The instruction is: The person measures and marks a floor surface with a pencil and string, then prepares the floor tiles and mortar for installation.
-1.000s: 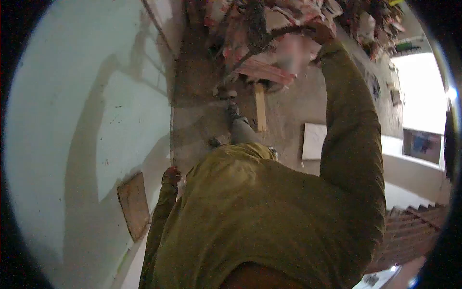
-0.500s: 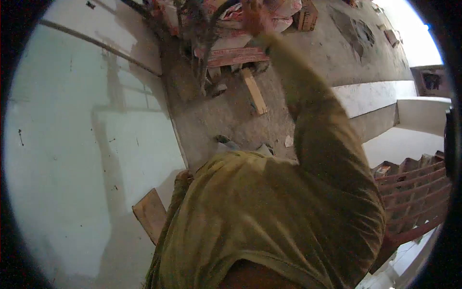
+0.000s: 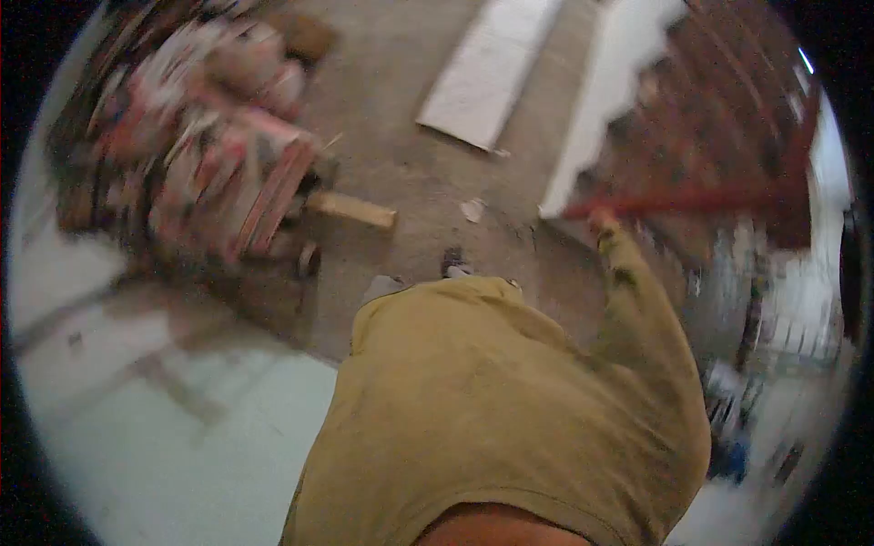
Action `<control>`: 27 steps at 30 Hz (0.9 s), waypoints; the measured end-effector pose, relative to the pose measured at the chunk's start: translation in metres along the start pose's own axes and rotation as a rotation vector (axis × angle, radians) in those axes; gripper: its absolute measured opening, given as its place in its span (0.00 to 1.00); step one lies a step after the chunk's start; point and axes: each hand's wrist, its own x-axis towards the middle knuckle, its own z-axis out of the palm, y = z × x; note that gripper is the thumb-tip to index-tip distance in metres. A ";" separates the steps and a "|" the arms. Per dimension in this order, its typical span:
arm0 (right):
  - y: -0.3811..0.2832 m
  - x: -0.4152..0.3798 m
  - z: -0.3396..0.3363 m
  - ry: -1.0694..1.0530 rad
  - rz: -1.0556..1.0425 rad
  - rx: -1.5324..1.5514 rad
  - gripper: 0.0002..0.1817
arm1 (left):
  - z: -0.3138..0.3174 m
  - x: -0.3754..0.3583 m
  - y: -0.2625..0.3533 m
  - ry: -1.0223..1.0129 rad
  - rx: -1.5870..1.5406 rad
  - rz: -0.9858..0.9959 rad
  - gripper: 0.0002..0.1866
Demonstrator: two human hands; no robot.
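**Right hand out at a red rail, pile of rubble behind**

The frame is blurred. The person's right hand [image 3: 601,221] is stretched out fwd at the end of an olive sleeve [image 3: 637,318], and sits right at the near end of a red bar [image 3: 692,200] that runs off to the right. Hand and bar look touching, but the blur hides the fingers, so whether the grip is spread or closed round the bar can't be told. Left hand isn't visible; the torso covers that side.

A white slab edge [image 3: 592,118] lies just beyond the hand, w/ a second white board [image 3: 487,77] flat on the concrete floor [image 3: 410,182] further left. A short wood block [image 3: 352,210] lies near a heap of pink-and-white debris [image 3: 209,136], well apart from the hand. Pale green wall [image 3: 164,409] fills the lower left. No writing or labels readable anywhere.
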 end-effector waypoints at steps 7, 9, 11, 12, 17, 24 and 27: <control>0.049 -0.227 -0.006 0.705 0.312 1.164 0.12 | -0.080 0.138 0.153 -0.520 0.559 -0.141 0.13; 0.020 -0.301 0.089 0.829 0.335 1.250 0.11 | -0.067 0.179 0.217 -0.598 0.678 -0.157 0.13; -0.028 -0.365 0.230 1.103 0.423 0.329 0.15 | -0.038 0.204 0.273 -0.623 0.730 -0.165 0.13; -0.027 -0.397 0.298 0.790 0.573 0.530 0.14 | -0.023 0.212 0.296 -0.632 0.754 -0.134 0.13; -0.083 -0.598 0.499 0.184 1.472 1.539 0.12 | 0.124 0.215 0.377 -0.801 0.894 0.044 0.13; -0.019 -0.669 0.627 1.050 1.302 2.064 0.10 | 0.388 0.085 0.328 -1.349 1.070 0.477 0.13; 0.069 -0.700 0.465 1.052 1.559 1.644 0.14 | 0.531 -0.037 0.304 -1.457 1.025 0.968 0.14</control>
